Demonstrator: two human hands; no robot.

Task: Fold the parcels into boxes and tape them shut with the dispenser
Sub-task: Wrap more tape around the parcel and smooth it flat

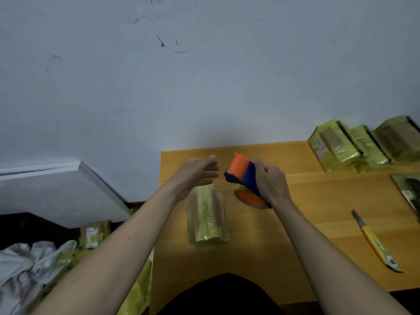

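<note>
My right hand (271,181) is wrapped round the handle of the orange-and-blue tape dispenser (244,178), fingers curled tight, holding it lifted above the wooden table (318,201), just right of the parcel in work. My left hand (200,171) holds nothing; its fingers are loosely bent and part-open, reaching toward the dispenser's orange front, apart from it. The taped parcel (208,219) lies flat on the table below and between my hands, long axis running near to far, already wrapped in yellowish tape. I judge the taping step to be in hand, most likely finding or drawing off the free tape end. The next move would call for the left fingers to pinch that end while the right keeps the dispenser steady, then carry it down to the parcel. Finished parcels (354,146) stand in a row at the far right, and a yellow utility knife (375,244) lies at the near right. I cannot make out the tape end or the cutter teeth; the roll is partly behind my right hand. A dark-framed object at the right edge is cut off, and the heap at lower left is too dim to identify.
</note>
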